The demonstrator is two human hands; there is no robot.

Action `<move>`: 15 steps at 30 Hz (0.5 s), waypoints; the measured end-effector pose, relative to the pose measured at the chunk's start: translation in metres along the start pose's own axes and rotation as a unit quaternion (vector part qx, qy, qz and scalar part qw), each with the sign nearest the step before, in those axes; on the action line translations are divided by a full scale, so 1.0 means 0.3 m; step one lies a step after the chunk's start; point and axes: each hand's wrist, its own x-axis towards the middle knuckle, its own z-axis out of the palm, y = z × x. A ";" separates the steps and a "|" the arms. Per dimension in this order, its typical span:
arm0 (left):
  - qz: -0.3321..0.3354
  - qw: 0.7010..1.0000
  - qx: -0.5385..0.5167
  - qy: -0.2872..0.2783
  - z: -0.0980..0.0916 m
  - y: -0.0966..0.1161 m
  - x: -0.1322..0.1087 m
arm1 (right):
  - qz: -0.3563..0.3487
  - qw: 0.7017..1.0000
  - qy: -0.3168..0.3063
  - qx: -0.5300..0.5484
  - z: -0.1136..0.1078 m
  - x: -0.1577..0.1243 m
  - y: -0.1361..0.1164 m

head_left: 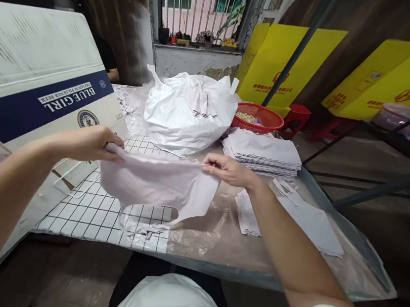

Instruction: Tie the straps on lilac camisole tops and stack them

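Left hand: here it is, the left hand (pixel 99 142), fingers closed tight on one upper corner of the cloth.
Right hand: and the right hand (pixel 225 170) pinches the opposite end, thumb against fingers, no gap showing.
Pale lilac fabric piece: the cut fabric (pixel 155 177) spans the two grips, sagging between them above the table (pixel 209 252), a curved cut-out along its lower edge.
Right of the right grip: a neat fabric stack (pixel 264 151) just beyond, and more cut pieces (pixel 310 222) lying on both sides of the forearm.
Beyond both grips: a bulging white plastic bag (pixel 182 121), with a red basket (pixel 270 120) to its right.
Left of the left grip: a big Blue Girl beer carton (pixel 70 125), its lettering upside down.
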 end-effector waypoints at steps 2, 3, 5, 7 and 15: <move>-0.015 0.996 0.062 0.065 -0.013 0.006 0.091 | 0.006 0.995 0.047 -0.085 -0.057 0.079 0.016; -0.018 0.991 0.082 0.102 -0.030 0.014 0.132 | 0.009 0.989 0.078 -0.125 -0.090 0.119 0.018; -0.017 0.979 0.100 0.178 -0.080 0.039 0.191 | 0.006 0.972 0.138 -0.190 -0.163 0.188 0.006; -0.015 0.965 0.094 0.246 -0.135 0.065 0.213 | -0.010 0.956 0.185 -0.225 -0.240 0.228 -0.028; 0.121 0.952 0.018 0.281 0.001 0.033 0.107 | -0.092 0.952 0.190 -0.223 -0.234 0.027 -0.071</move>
